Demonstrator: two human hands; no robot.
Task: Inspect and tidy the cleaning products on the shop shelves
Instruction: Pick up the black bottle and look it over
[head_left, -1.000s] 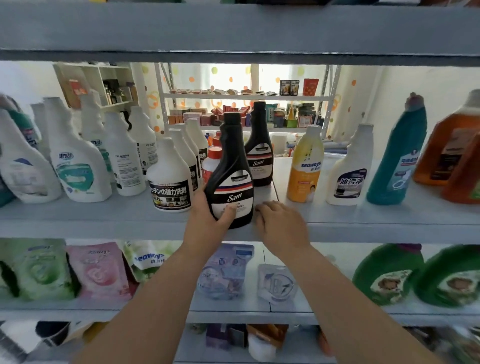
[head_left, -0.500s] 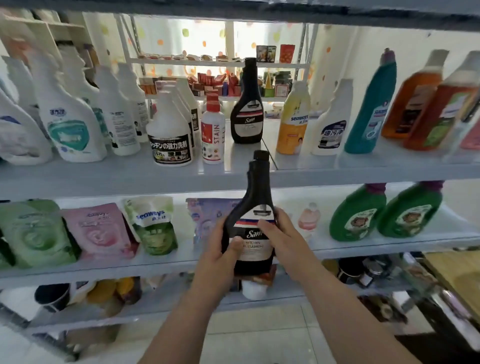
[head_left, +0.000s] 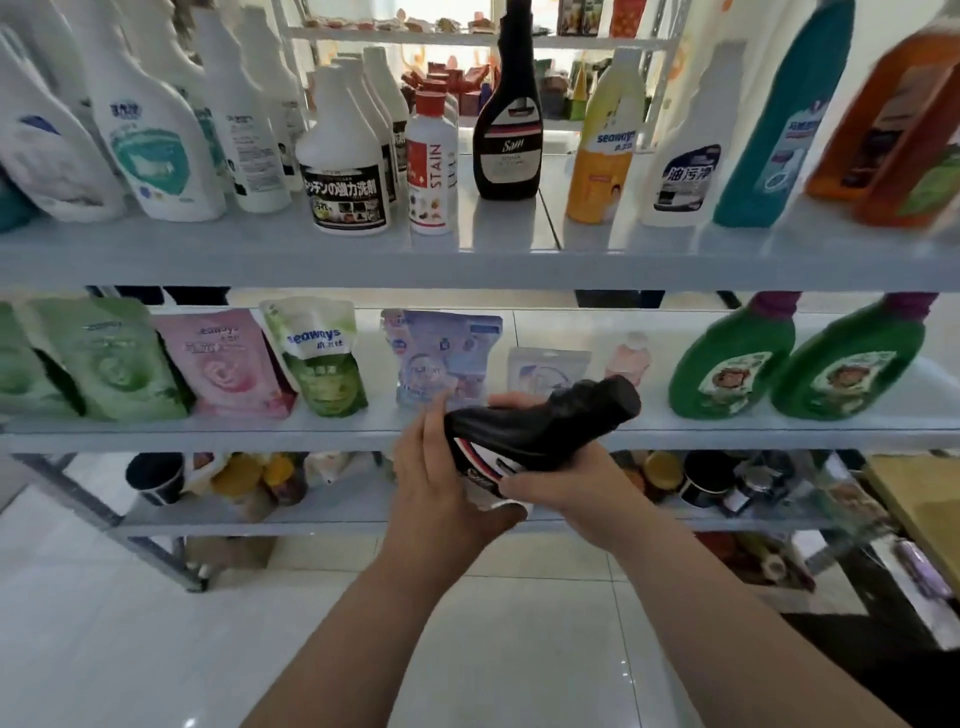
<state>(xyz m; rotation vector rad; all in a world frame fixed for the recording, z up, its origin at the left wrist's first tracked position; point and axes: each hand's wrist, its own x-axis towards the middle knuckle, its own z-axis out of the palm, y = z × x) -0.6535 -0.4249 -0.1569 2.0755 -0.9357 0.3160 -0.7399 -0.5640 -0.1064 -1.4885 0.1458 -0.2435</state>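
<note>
Black Sam bottle (head_left: 545, 418) tipped, cap toward 2 o'clock, presumably for label inspection; left hand (head_left: 441, 480) fingers clasped round base, right hand (head_left: 569, 483) fingers curled underneath.

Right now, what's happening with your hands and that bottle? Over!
Left hand, right hand both grip black bottle. Bottle tipped sideways, cap pointing right, before middle shelf. Its twin stands on upper shelf. Nothing blocking.

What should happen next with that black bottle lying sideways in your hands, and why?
Probably roll the black bottle so its label faces up: it lies tipped, cap pointing right, and the left hand and right hand cover much of the label, so it can't be read yet.
</note>
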